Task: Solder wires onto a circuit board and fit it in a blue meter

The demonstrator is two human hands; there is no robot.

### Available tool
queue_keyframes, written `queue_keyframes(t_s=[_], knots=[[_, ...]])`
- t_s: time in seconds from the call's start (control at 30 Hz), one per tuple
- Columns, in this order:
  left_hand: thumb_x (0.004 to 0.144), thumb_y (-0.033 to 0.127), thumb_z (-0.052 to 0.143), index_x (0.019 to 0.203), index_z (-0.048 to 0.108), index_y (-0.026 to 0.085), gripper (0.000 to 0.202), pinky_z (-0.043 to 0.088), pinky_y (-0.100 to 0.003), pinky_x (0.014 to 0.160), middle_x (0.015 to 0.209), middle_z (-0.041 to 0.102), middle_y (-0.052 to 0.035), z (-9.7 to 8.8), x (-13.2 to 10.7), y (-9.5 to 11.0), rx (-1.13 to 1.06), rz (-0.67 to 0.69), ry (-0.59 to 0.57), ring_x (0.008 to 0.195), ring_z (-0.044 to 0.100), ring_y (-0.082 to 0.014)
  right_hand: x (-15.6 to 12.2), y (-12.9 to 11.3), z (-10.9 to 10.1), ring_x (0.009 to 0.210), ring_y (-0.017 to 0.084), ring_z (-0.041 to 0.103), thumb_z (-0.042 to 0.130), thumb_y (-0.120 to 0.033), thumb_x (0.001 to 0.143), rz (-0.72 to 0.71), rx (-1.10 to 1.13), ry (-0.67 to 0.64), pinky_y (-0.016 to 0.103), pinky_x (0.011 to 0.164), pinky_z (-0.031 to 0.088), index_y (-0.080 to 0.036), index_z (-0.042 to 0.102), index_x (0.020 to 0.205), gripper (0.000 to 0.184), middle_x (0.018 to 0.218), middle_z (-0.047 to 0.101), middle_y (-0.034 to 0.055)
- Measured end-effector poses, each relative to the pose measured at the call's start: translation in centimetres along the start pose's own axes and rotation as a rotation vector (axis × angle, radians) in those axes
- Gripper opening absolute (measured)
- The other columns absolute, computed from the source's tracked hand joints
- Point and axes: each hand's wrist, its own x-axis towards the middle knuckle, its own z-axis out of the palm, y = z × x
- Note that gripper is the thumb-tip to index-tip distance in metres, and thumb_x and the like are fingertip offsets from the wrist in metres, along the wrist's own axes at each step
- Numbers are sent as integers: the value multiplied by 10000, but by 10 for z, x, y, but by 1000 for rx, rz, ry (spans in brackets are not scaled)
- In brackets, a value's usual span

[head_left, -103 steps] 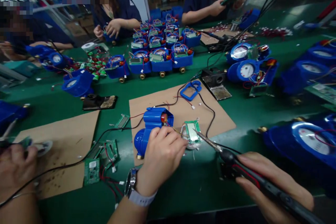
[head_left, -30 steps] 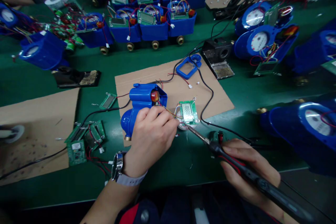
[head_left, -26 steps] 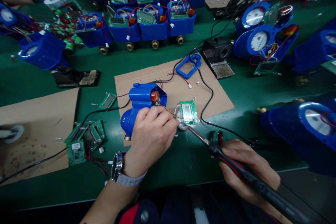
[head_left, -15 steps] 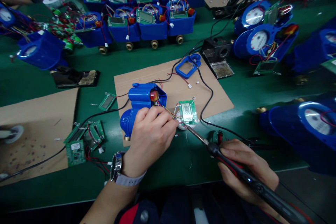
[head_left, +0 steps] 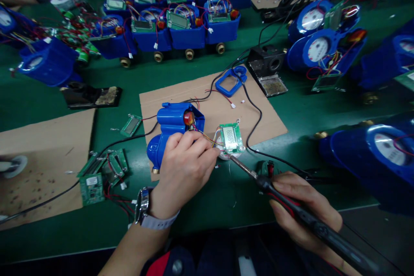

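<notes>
Soldering iron (head_left: 312, 222) now at edge of board (head_left: 230, 137)

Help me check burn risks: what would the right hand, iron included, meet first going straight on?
Probably the circuit board: the tip of the soldering iron appears at its near edge, though depth is unclear. The left hand is close.

A green tabletop (head_left: 304, 116) fills the room, pale light glossing its surface; grey floor (head_left: 390, 228) shows lower right.

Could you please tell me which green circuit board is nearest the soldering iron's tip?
The circuit board showing digits on its display, just right of the left hand; the others lie farther from the tip.
</notes>
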Motion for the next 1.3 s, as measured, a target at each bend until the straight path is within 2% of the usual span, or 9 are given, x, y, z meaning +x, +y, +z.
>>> queue_keyframes(t_s=[0.3, 0.53, 0.8, 1.1, 1.3], knots=[[850, 211, 614, 841, 663, 247, 62, 315, -382, 744, 771, 667, 30, 0, 0, 1, -9, 12, 8, 859, 541, -213, 0, -1, 0, 758, 170, 629, 598, 3, 725, 17, -6, 12, 318, 628, 515, -229, 589, 1146, 481, 877, 618, 24], [849, 208, 620, 854, 663, 255, 64, 312, -384, 745, 761, 663, 28, -1, 0, 0, -30, 9, -6, 865, 542, -210, 5, -1, 1, 687, 174, 627, 604, 1, 712, -12, -15, 2, 312, 556, 530, -213, 596, 1120, 460, 821, 635, 36], [836, 203, 632, 859, 665, 252, 63, 308, -384, 732, 748, 646, 22, 0, 1, 0, -21, 21, -3, 840, 539, -212, -1, -1, -1, 773, 174, 629, 607, 12, 718, -8, -6, 2, 311, 631, 524, -207, 577, 1151, 486, 882, 617, 39], [841, 204, 628, 867, 667, 250, 66, 307, -381, 735, 749, 648, 17, -1, 0, 0, -27, 20, 1, 844, 540, -209, -1, 1, -1, 771, 178, 626, 611, 22, 713, -15, -3, -20, 322, 632, 532, -200, 574, 1171, 510, 892, 619, 48], [833, 207, 638, 864, 667, 256, 65, 309, -384, 734, 751, 646, 19, 0, 0, -1, -23, 18, -5, 837, 535, -211, -3, -2, -1, 740, 201, 630, 602, 0, 703, 13, 36, 60, 338, 594, 527, -230, 602, 1132, 487, 846, 637, 39]])
